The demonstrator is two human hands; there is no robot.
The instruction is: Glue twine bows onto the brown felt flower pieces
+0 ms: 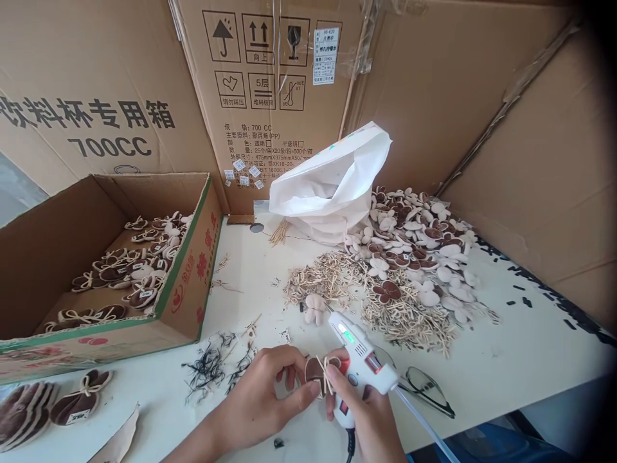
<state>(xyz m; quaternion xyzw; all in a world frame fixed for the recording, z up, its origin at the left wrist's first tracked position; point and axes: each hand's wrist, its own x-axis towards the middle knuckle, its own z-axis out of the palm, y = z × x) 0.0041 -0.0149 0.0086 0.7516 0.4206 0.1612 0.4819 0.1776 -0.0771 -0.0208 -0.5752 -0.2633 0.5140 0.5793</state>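
My left hand [263, 395] pinches a small brown fabric piece [314, 372] with a cream string bow on it. My right hand [369, 418] grips a white hot glue gun [359, 350] whose green light is on, its nozzle pointing up and left toward the table. The thumb of that hand also presses on the bow. Both hands meet over the near edge of the white table [506, 360].
An open cardboard box [186, 283] at left holds finished brown pieces with bows. A white bag [332, 186], a heap of brown and cream fabric pieces [419, 238] and cream bows [337, 276] lie behind. Black thread scraps [207, 370] and glasses [427, 386] lie near.
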